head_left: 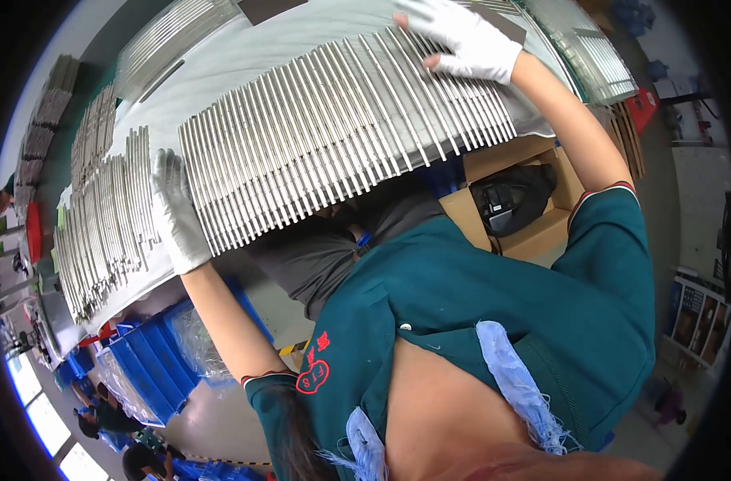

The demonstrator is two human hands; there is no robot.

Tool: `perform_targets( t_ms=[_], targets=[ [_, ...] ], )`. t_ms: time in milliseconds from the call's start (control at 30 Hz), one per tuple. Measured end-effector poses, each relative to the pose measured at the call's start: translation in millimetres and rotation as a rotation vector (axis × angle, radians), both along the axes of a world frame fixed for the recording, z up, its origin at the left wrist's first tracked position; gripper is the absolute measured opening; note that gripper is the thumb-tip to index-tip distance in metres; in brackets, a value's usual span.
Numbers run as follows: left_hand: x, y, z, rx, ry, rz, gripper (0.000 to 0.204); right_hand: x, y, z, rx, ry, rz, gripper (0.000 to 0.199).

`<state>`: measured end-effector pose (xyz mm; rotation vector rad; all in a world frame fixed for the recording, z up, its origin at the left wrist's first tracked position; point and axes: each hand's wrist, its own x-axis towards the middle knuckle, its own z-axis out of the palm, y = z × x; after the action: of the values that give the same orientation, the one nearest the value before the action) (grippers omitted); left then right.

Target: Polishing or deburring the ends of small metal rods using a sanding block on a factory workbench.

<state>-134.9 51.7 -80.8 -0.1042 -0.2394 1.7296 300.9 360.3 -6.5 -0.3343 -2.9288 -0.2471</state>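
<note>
I see a long desk (301, 40) covered with a pale grey-green cloth, running diagonally across the head view. A wide row of metal rods (341, 128) lies side by side at the desk's near edge, each rod parallel to the next. My left hand (177, 212), in a white glove, lies flat and open against the left end of the row, fingers extended along the outermost rods. My right hand (465, 40), also gloved, rests open with the palm down on the rods at the right end; it grips nothing. A second batch of rods (109, 216) lies further left on the cloth, and more bundles (181, 36) sit at the far side. Below the desk edge stand blue plastic bins (145, 361) on a grey floor and an open cardboard box (526, 208) holding a black object. Bright windows (40, 409) show at the lower left.
</note>
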Motion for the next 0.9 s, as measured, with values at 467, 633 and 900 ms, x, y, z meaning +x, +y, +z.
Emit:
perform_targets(
  t_ms=[467,633,900],
  targets=[
    [47.3,11.1,24.8,-0.526,1.328,0.549,0.066,-161.4,-79.9,-26.1,-0.233,-0.025,0.205,0.076],
    [53.3,11.3,27.4,-0.531,1.375,0.541,0.067,-127.7,-61.5,-30.8,-0.052,-0.061,0.118,0.078],
    [49.4,17.5,13.6,-0.376,1.384,0.628,0.068,-97.3,-35.1,-17.8,-0.103,-0.063,0.081,0.075]
  ],
)
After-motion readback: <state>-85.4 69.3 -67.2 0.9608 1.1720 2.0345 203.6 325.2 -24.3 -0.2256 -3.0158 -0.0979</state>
